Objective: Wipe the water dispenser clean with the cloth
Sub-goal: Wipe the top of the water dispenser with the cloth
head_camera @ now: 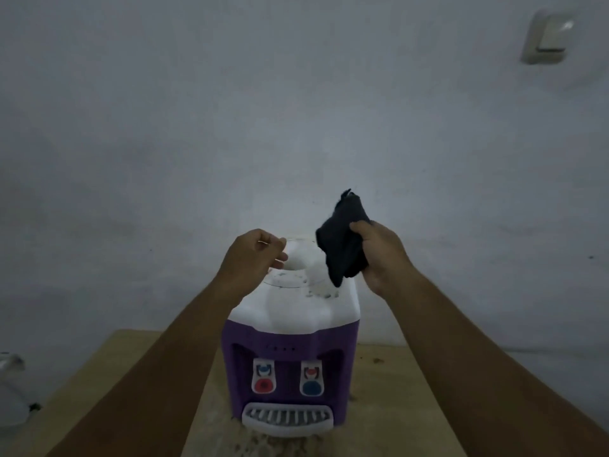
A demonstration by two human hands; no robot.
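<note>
Cloth: soft, light, bunches easily (dark wad, no stiffness), so best taken as a fistful. Right hand, at 1 o'clock off the water dispenser top, has fingers curled round it, tail hanging over the speckled lid. Dispenser stands on the bench. Left hand, at 11 o'clock by the rim, is loosely curled and holds nothing.

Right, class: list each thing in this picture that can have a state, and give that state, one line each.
Water dispenser: upright on the wooden table, no bottle fitted, white top speckled with dirt.
Cloth: bunched, gripped by the right hand above the dispenser's top.
Left hand: loosely curled, holding nothing, by the top's rim.
Red tap and blue tap: untouched.
Drip tray: in place.
</note>
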